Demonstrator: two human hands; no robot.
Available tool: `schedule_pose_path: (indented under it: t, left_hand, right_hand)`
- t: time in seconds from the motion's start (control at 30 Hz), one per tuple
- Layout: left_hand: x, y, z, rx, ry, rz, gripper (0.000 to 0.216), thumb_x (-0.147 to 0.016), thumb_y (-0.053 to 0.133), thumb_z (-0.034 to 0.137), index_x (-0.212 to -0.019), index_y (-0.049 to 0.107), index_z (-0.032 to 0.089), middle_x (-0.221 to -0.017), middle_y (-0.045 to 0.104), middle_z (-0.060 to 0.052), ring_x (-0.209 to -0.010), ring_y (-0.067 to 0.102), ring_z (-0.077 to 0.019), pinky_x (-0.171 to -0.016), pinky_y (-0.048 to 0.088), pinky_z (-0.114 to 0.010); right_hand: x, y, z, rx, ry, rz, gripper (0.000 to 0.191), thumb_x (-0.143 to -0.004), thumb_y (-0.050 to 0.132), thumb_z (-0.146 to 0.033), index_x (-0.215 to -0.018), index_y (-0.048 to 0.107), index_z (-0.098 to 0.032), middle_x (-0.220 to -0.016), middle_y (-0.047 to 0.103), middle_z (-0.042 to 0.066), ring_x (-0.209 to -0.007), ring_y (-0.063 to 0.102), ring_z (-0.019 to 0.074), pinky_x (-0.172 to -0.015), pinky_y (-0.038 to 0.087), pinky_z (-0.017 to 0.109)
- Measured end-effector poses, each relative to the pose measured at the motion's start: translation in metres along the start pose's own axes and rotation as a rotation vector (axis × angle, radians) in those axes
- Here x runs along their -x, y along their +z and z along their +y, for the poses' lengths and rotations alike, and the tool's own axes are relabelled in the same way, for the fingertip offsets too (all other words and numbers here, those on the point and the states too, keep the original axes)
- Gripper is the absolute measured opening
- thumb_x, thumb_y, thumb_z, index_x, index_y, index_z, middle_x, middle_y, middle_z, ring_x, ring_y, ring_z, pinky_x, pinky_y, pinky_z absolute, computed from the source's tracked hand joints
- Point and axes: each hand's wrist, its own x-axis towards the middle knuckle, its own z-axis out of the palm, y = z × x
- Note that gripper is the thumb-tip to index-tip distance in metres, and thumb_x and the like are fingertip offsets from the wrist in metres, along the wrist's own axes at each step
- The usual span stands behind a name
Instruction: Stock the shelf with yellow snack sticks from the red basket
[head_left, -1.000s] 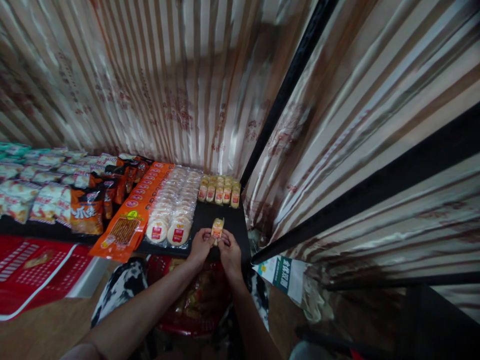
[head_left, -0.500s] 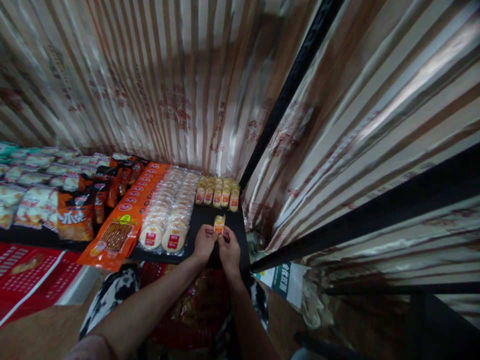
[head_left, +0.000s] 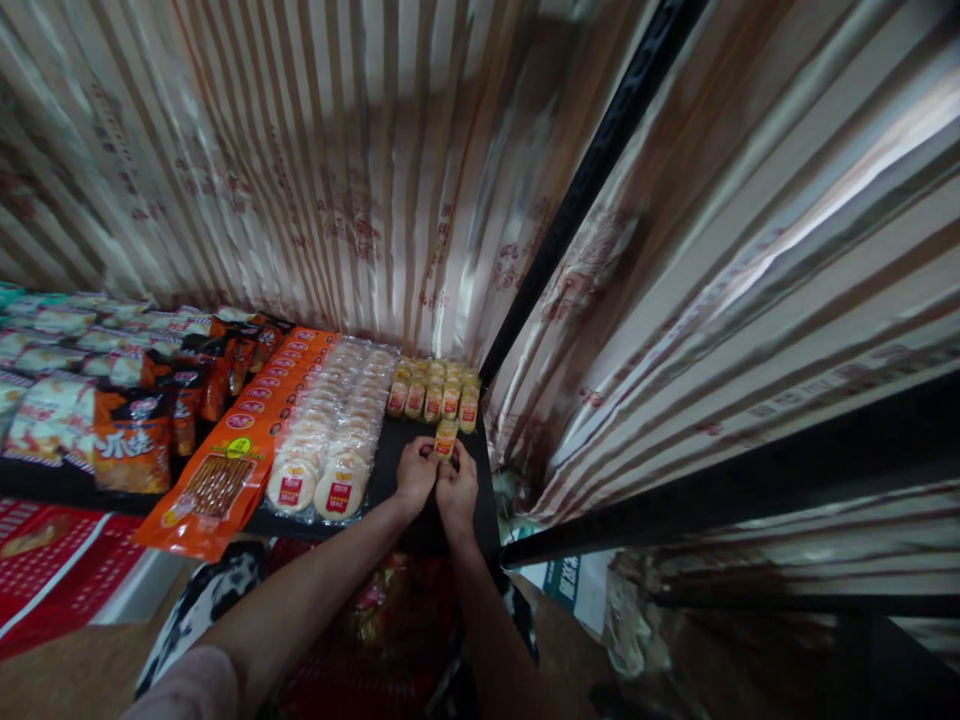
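Note:
A small yellow snack packet [head_left: 445,440] with a red and orange label is pinched between my two hands, upright over the dark shelf [head_left: 390,450]. My left hand [head_left: 415,474] grips its left side with closed fingers. On its right side, my right hand [head_left: 458,486] does the same. Just beyond stand rows of matching yellow packets [head_left: 433,402], close to the held one. Left of my hands lie two rows of round white crackers [head_left: 342,493] in clear wrappers with red labels.
Flat orange bags of stick snacks [head_left: 219,484] overlap left of the crackers, followed by puffed snack bags [head_left: 133,440]. A black metal post [head_left: 555,240] rises at the shelf's right back corner, before a striped curtain [head_left: 390,180]. Below the shelf is a red container [head_left: 360,660] with packets.
My hands have carried the yellow packet slightly right and nearer the rows of matching packets. The view has shifted a little.

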Motion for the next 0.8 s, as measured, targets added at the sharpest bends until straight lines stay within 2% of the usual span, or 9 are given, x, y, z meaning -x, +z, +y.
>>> schedule_pose_path:
  t: [0.2,0.4,0.53,0.8]
  left_hand:
    - [-0.013,0.011,-0.001,0.022,0.065,-0.031,0.037,-0.065,0.047,-0.001,-0.091,0.064,0.018,-0.095,0.061,-0.004,-0.085,0.057,-0.0135,-0.082,0.044,-0.024]
    - [-0.022,0.017,0.004,0.053,0.092,-0.036,0.038,-0.066,0.046,0.000,-0.094,0.063,0.019,-0.101,0.061,-0.005,-0.091,0.057,-0.0149,-0.091,0.043,-0.028]
    - [-0.023,0.016,0.009,0.083,0.113,-0.035,0.033,-0.068,0.047,0.002,-0.089,0.065,0.020,-0.101,0.063,-0.004,-0.101,0.056,-0.0170,-0.098,0.038,-0.030]
    - [-0.026,0.012,0.008,0.109,0.089,-0.045,0.027,-0.069,0.052,0.006,-0.087,0.066,0.020,-0.101,0.063,-0.006,-0.102,0.055,-0.0196,-0.099,0.037,-0.031]
  right_hand:
    - [-0.014,0.011,0.010,-0.060,0.014,-0.008,0.051,-0.074,0.041,-0.020,-0.124,0.048,-0.012,-0.122,0.051,0.016,-0.112,0.051,0.0223,-0.094,0.044,0.039]
    - [-0.020,0.018,0.011,-0.207,0.029,-0.014,0.047,-0.075,0.044,-0.021,-0.121,0.042,-0.016,-0.123,0.051,0.014,-0.105,0.057,0.0183,-0.092,0.046,0.036]
    - [-0.025,0.020,0.015,-0.160,0.013,0.000,0.037,-0.074,0.043,-0.020,-0.110,0.047,-0.016,-0.115,0.055,0.014,-0.104,0.057,0.0196,-0.089,0.047,0.036]
    - [-0.027,0.024,0.022,-0.099,-0.049,-0.049,0.049,-0.074,0.039,-0.017,-0.122,0.045,-0.010,-0.125,0.050,0.017,-0.107,0.056,0.0209,-0.094,0.044,0.040]
